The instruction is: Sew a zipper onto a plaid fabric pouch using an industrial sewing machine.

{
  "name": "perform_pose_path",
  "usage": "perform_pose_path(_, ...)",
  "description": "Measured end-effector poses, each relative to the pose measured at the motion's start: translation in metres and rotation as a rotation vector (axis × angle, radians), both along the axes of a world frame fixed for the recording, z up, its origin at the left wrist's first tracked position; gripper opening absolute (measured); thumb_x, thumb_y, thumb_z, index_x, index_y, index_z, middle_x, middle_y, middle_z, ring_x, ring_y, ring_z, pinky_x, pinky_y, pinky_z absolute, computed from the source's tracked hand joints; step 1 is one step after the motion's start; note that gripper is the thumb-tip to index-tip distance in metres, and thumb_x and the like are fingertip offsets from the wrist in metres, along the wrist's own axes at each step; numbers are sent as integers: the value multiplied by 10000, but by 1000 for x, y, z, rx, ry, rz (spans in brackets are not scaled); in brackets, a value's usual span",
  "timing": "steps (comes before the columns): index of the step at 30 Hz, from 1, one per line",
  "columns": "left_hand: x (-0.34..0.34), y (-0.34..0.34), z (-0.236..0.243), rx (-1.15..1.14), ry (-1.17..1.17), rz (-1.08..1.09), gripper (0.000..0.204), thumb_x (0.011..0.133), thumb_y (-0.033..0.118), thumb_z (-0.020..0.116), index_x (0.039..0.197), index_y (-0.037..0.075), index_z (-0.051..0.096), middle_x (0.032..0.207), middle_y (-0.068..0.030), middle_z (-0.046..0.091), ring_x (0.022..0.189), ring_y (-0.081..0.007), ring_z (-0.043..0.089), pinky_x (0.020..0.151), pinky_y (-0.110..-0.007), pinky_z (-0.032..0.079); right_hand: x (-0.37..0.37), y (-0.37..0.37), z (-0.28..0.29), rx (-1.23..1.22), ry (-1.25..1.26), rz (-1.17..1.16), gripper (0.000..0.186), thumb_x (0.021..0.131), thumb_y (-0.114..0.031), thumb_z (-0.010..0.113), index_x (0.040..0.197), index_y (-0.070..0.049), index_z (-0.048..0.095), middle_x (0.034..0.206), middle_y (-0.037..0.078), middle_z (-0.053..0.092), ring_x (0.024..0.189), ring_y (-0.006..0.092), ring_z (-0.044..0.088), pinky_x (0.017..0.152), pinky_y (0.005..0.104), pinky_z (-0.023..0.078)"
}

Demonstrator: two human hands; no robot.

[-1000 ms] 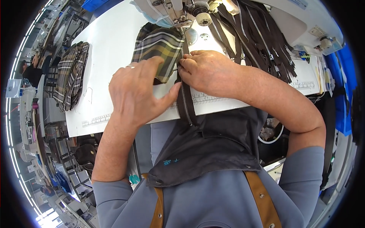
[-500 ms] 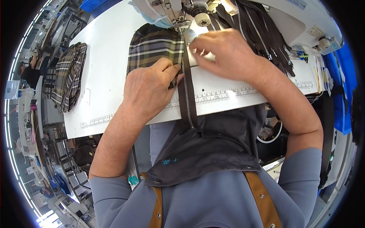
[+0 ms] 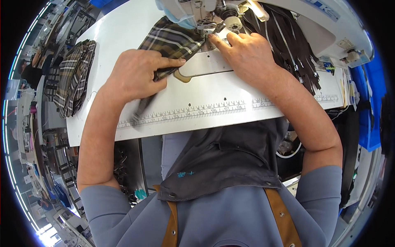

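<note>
My left hand (image 3: 138, 74) is curled over the olive-brown plaid fabric (image 3: 170, 37), index finger extended along its edge, gripping it. A dark zipper strip (image 3: 140, 108), blurred at its tail, hangs diagonally below that hand toward the table's front edge. The fabric's upper corner lies at the presser foot of the white sewing machine (image 3: 207, 6). My right hand (image 3: 251, 57) is beside the foot, fingers bent and index fingertip close to the fabric corner; what, if anything, it pinches is too small to make out.
A stack of plaid pieces (image 3: 74, 76) lies on the left of the white table (image 3: 109, 31). Dark zippers (image 3: 284, 39) are heaped at the back right. A blue bin (image 3: 370, 107) is beyond the table's right side. Another person (image 3: 31, 74) is in the workshop at left.
The fabric and zipper have swung from roughly upright to a diagonal, tail toward lower left. My left hand has moved left and up; my right hand has settled beside the presser foot.
</note>
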State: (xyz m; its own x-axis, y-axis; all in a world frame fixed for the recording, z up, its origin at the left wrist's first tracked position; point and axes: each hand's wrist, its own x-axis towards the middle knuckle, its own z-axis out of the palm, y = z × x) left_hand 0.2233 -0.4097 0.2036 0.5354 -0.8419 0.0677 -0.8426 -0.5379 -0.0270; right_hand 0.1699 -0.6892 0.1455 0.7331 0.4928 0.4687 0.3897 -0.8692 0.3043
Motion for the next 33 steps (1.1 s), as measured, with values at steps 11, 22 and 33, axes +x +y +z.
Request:
perform_pose_path(11, -32, -11, 8, -204, 151, 74, 558, 751, 106, 655, 1306, 165, 680, 793, -124, 673, 697, -287, 655, 642, -387, 503, -19, 11, 25, 217, 163, 317, 634, 714, -370, 824, 1244, -73, 642, 1016, 57, 650, 971, 247, 634, 803, 397, 492)
perform_pose_path(22, -24, -30, 20, -462, 453, 264, 295, 972, 210, 683, 1075, -65, 722, 730, -82, 694, 685, -68, 538, 619, -283, 472, -69, 65, 18, 295, 392, 421, 822, 611, -394, 882, 1286, -14, 607, 1233, 170, 607, 1217, 347, 573, 1051, 461, 443)
perform_pose_path(33, -34, -45, 20, 36, 27, 107, 265, 797, 127, 723, 1050, 156, 798, 833, -128, 734, 780, -328, 690, 689, -418, 527, -103, 72, -19, 352, 168, 435, 423, 812, -173, 638, 1140, 92, 667, 1273, 252, 633, 1259, 409, 590, 1094, 509, 460)
